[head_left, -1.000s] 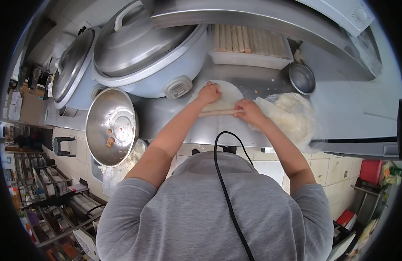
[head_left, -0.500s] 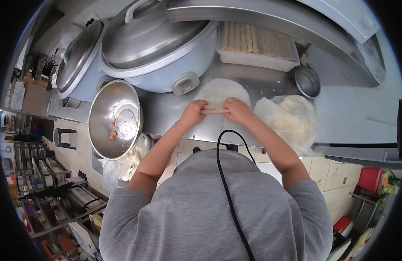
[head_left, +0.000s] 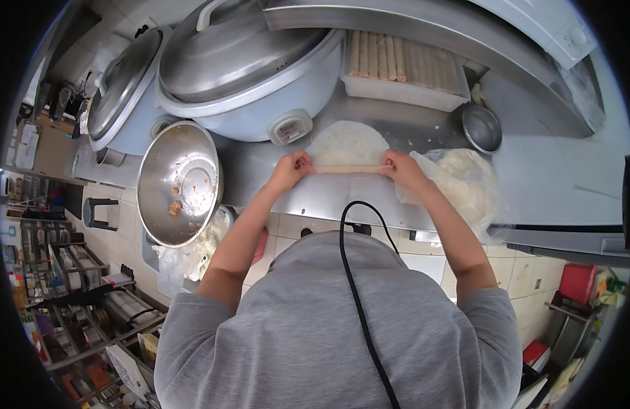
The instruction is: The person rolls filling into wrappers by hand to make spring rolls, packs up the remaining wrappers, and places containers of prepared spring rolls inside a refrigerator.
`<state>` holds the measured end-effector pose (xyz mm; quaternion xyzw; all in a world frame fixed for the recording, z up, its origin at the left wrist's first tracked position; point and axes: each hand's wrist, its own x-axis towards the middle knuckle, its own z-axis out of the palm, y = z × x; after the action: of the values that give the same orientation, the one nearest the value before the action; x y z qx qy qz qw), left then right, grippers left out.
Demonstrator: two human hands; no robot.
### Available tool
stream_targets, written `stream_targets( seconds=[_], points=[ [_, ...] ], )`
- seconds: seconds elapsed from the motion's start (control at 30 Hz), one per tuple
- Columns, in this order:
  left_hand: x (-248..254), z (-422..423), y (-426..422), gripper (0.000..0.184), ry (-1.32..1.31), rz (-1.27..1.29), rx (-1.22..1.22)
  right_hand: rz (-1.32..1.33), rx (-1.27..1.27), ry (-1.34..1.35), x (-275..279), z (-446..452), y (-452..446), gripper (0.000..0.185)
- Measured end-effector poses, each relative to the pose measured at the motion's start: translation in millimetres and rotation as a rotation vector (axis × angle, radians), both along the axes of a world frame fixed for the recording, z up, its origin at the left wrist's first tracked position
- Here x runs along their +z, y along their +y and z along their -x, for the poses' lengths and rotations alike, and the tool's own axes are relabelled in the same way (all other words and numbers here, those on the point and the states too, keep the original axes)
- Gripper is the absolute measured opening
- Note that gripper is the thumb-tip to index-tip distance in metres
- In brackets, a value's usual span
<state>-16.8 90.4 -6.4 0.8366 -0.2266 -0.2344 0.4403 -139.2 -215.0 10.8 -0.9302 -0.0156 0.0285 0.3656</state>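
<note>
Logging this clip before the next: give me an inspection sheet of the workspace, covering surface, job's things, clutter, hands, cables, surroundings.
Surface: metal counter, a few crumbs.
Job's things: thin roll along the near edge of a round wrapper; tub of similar rolls behind.
Clutter: plastic bag at right, small bowl beyond it; large bowl with food scraps at left.
Hands: left hand and right hand each hold one end of the roll.
Cables: black cable runs down the shirt.
Surroundings: lidded cookers, stool, shelves.

Two pale-blue cookers point(head_left: 250, 119), metal-lidded, side by side. One dark stool point(head_left: 90, 213) on tiled floor point(head_left: 526, 274). One red container point(head_left: 578, 282), far right.
</note>
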Motion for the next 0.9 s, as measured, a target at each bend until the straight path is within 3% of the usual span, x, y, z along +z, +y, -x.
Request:
stream_targets(
  seconds=[0.1,0.13,0.2,0.23,0.3,0.43,0.57,0.63,0.7,0.83,0.9],
  points=[
    [8,-6,-2,0.012,-0.025,-0.115,0.013,-0.115,-0.075,0.112,-11,-11,-15,0.015],
    [5,-6,0,0.012,-0.027,-0.117,0.015,0.007,-0.101,0.082,-12,-13,-16,0.014],
    [-2,-6,1,0.01,-0.544,-0.338,0.0,0.13,-0.128,0.051,-10,-15,-11,0.013],
    [9,0,-3,0.01,-0.544,-0.339,-0.001,0.132,-0.078,-0.097,-5,-17,1,0.014],
    [28,15,-18,0.01,-0.839,-0.164,-0.055,0.128,0.034,-0.306,-1,-22,32,0.016],
    [17,37,-43,0.012,-0.828,0.038,-0.143,0.25,0.161,-0.299,-23,-27,69,0.016],
    [12,40,-41,0.018,-0.79,-0.152,-0.213,0.25,0.167,-0.265,-24,-19,69,0.016],
    [12,45,-39,0.02,-0.768,-0.196,-0.226,0.277,0.086,-0.401,-11,-13,70,0.021],
    [9,55,-34,0.03,-1.082,-0.054,-0.323,0.329,0.12,-0.476,-19,6,67,0.025],
    [5,71,-39,0.039,-0.981,-0.147,-0.313,0.48,0.148,-0.574,-42,7,59,0.034],
    [-6,44,-49,0.043,-1.121,-0.184,-0.259,0.453,0.108,-0.545,-38,-13,58,0.035]
  ],
)
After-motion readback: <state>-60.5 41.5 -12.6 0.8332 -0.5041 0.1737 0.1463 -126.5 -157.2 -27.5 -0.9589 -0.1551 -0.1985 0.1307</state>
